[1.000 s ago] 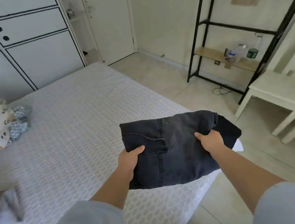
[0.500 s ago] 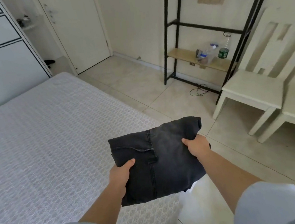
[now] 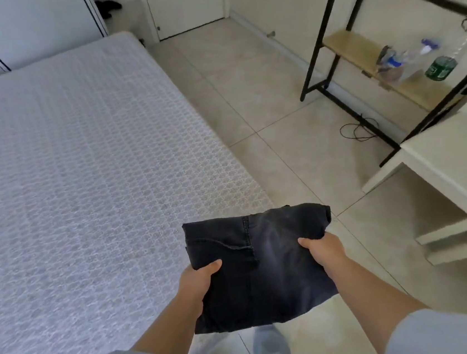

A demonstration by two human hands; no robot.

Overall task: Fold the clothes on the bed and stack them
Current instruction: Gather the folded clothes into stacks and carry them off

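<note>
- White textured bed (image 3: 80, 171), beside tiled floor (image 3: 277, 113).
- Folded black denim garment (image 3: 261, 266), gripped at opposite edges by left hand (image 3: 199, 279) and right hand (image 3: 323, 249), held off the bed's corner.

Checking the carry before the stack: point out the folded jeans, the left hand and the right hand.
jeans (image 3: 265, 260), head view, middle of the folded dark denim.
left hand (image 3: 197, 280), head view, back of the hand gripping the jeans' left edge.
right hand (image 3: 326, 249), head view, back of the hand gripping the right edge.
</note>
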